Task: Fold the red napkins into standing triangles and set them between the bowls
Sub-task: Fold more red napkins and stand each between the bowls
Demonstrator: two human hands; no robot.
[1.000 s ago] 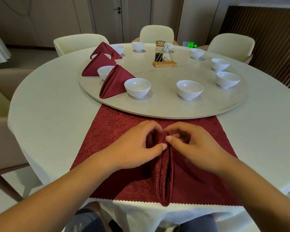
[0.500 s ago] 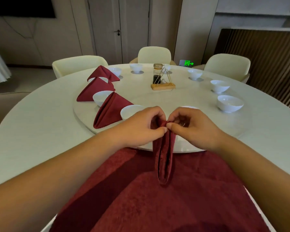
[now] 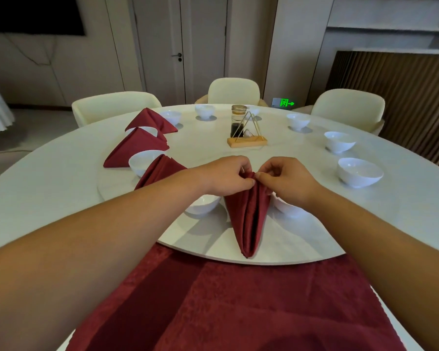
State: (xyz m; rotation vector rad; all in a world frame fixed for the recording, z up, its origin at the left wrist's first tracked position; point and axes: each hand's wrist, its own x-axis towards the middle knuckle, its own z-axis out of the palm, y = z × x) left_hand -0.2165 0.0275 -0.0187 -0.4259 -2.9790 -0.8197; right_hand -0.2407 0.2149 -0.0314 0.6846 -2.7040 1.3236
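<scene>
Both the left hand (image 3: 227, 177) and right hand (image 3: 287, 179) pinch the folded red napkin (image 3: 249, 214) at its top, its long axis running twelve-to-six, tip pointing toward six.

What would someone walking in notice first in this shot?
The folded red napkin draws the eye. It sits centre frame, pinched at its top by the left hand and right hand, between two white bowls at the turntable's near edge. Next come three finished napkin triangles standing at the left, and the red cloth spread across the foreground.

Cream chairs (image 3: 233, 90), grey door (image 3: 203, 46), slatted wall (image 3: 401, 97).
</scene>
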